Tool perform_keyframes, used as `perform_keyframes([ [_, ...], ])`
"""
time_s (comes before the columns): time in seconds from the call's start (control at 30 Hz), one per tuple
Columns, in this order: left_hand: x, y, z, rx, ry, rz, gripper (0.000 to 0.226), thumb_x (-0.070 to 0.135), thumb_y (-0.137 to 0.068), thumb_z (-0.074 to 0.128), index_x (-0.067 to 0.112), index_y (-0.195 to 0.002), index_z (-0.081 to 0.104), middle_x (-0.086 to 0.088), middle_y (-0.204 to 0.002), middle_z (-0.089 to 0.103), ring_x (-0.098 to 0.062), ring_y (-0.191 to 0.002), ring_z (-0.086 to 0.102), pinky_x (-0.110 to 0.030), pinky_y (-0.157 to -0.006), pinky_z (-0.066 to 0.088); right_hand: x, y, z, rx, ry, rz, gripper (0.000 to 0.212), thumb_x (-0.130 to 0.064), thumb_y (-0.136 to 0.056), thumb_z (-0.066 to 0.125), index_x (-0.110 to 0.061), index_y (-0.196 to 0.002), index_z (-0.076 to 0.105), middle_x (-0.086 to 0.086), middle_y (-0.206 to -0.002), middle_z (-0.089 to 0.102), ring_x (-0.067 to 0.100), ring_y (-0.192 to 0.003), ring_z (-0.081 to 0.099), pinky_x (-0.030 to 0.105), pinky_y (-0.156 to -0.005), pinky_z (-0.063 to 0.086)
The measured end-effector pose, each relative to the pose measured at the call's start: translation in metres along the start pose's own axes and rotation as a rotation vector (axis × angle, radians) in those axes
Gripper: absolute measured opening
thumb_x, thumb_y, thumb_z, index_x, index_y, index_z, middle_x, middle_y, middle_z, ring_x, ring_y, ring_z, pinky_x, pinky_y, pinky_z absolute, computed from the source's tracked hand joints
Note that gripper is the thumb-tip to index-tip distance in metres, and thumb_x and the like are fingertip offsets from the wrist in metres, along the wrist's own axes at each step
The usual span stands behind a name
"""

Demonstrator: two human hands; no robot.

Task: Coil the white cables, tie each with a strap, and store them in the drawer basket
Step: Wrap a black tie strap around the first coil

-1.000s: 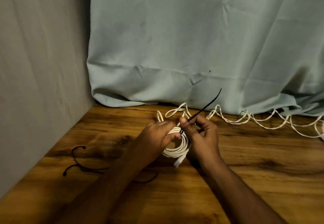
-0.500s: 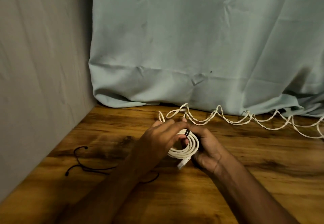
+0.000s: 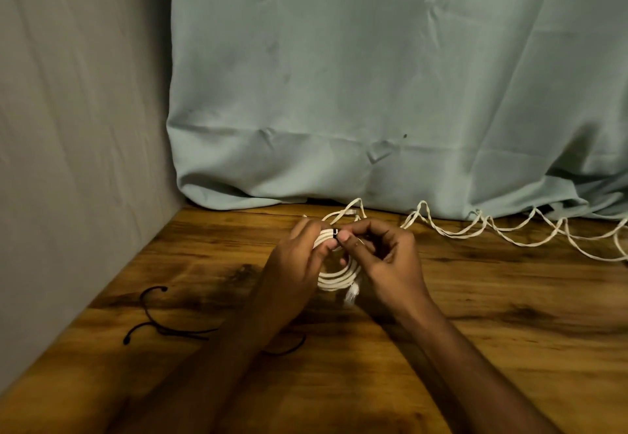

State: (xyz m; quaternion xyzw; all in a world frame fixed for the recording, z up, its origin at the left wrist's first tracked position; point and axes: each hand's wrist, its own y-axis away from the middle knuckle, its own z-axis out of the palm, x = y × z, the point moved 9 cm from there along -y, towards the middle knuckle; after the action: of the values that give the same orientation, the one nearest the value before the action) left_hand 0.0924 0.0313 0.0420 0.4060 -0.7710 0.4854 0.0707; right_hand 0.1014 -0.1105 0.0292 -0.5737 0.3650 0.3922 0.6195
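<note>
My left hand [image 3: 299, 256] grips the coiled white cable [image 3: 336, 277]; my right hand [image 3: 384, 250] pinches the black strap [image 3: 335, 232] between both thumbs. The coil looks light and springy, so I'd hold beside the strap.

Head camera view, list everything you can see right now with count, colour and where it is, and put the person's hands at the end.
coiled cable: one, white, held just above the table centre, plug end hanging at its lower edge
strap: one, black, wrapped round the top of the coil
loose cable: one, white, uncoiled in loops along the back of the table, running off to the right
spare straps: a few, black, lying on the table at the left, exact count unclear
table: one, brown wood
cloth: one, pale green, hanging behind the table
wall: one, grey, left side
left hand: grips the coil
right hand: pinches at the strap
</note>
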Motion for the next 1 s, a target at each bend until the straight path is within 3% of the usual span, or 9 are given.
perform_keyframes([
  [0.1,-0.006,0.004,0.008,-0.109,0.141,-0.114,0.017,0.032,-0.106,0.042,0.026,-0.101,0.057,0.011,-0.088,0.057,-0.001,-0.08,0.056,-0.021,-0.069,0.043,0.001,-0.002,-0.003,-0.013,0.165,-0.031,0.01,-0.007,-0.096,0.074,-0.012,-0.103,0.079,0.003,-0.098,0.081,0.019,-0.094,0.077,0.037,-0.078,0.062],
  [0.2,-0.015,0.009,0.017,-0.183,0.312,-0.26,0.026,0.035,-0.107,0.039,0.026,-0.105,0.063,-0.001,-0.091,0.066,-0.009,-0.084,0.062,-0.027,-0.076,0.05,-0.004,0.0,-0.002,-0.037,0.347,-0.136,0.018,-0.013,-0.1,0.071,-0.021,-0.115,0.076,-0.005,-0.107,0.079,0.015,-0.104,0.075,0.049,-0.091,0.062],
  [0.33,-0.026,0.011,0.02,-0.188,0.431,-0.409,0.03,0.033,-0.106,0.039,0.021,-0.107,0.066,-0.015,-0.101,0.067,-0.014,-0.083,0.061,-0.009,-0.07,0.044,-0.018,0.007,0.003,-0.047,0.611,-0.344,0.03,-0.021,-0.099,0.072,-0.03,-0.126,0.065,-0.016,-0.118,0.069,0.006,-0.112,0.068,0.043,-0.09,0.059],
  [0.43,-0.031,0.009,0.024,-0.159,0.558,-0.426,0.03,0.04,-0.103,0.044,0.024,-0.107,0.069,-0.013,-0.097,0.072,-0.022,-0.089,0.068,-0.033,-0.082,0.051,-0.025,0.011,0.011,-0.059,0.711,-0.441,0.036,-0.015,-0.094,0.075,-0.027,-0.126,0.064,-0.014,-0.121,0.064,0.007,-0.115,0.062,0.044,-0.094,0.054],
  [0.5,-0.037,0.007,0.023,-0.116,0.494,-0.408,0.028,0.043,-0.098,0.045,0.03,-0.105,0.069,0.001,-0.095,0.074,-0.015,-0.093,0.07,-0.038,-0.087,0.052,-0.025,0.015,0.018,-0.068,0.779,-0.476,0.039,-0.017,-0.088,0.078,-0.029,-0.124,0.065,-0.013,-0.124,0.061,0.01,-0.119,0.057,0.048,-0.101,0.049],
  [0.6,-0.046,0.005,0.02,-0.077,0.487,-0.433,0.023,0.037,-0.1,0.046,0.034,-0.096,0.069,0.01,-0.084,0.073,-0.009,-0.082,0.069,-0.038,-0.081,0.052,-0.032,0.021,0.023,-0.022,0.864,-0.592,0.035,-0.024,-0.084,0.08,-0.029,-0.119,0.074,-0.006,-0.124,0.062,0.011,-0.118,0.055,0.049,-0.106,0.043],
  [0.73,-0.046,0.003,0.016,-0.096,0.417,-0.408,0.025,0.047,-0.093,0.042,0.039,-0.096,0.066,0.002,-0.091,0.074,-0.019,-0.094,0.069,-0.052,-0.094,0.051,-0.045,0.029,0.03,-0.019,0.866,-0.773,0.014,-0.022,-0.091,0.072,-0.019,-0.102,0.08,-0.002,-0.106,0.069,0.019,-0.101,0.064,0.047,-0.089,0.047],
  [0.83,-0.025,-0.002,0.009,-0.113,0.01,-0.158,0.021,0.039,-0.098,0.035,0.045,-0.093,0.054,0.014,-0.079,0.064,-0.007,-0.084,0.061,-0.048,-0.09,0.042,-0.044,0.024,0.023,0.007,0.743,-0.682,0.006,-0.013,-0.09,0.072,-0.016,-0.094,0.075,-0.007,-0.1,0.065,0.014,-0.093,0.062,0.047,-0.08,0.05],
  [1.0,-0.009,-0.003,0.0,-0.081,-0.204,-0.014,0.031,0.044,-0.104,0.025,0.031,-0.099,0.053,0.019,-0.079,0.054,-0.003,-0.085,0.053,-0.036,-0.083,0.026,-0.036,0.01,0.004,0.078,0.454,-0.449,0.002,-0.018,-0.091,0.078,-0.017,-0.09,0.077,-0.012,-0.099,0.066,0.011,-0.098,0.067,0.038,-0.084,0.056],
])
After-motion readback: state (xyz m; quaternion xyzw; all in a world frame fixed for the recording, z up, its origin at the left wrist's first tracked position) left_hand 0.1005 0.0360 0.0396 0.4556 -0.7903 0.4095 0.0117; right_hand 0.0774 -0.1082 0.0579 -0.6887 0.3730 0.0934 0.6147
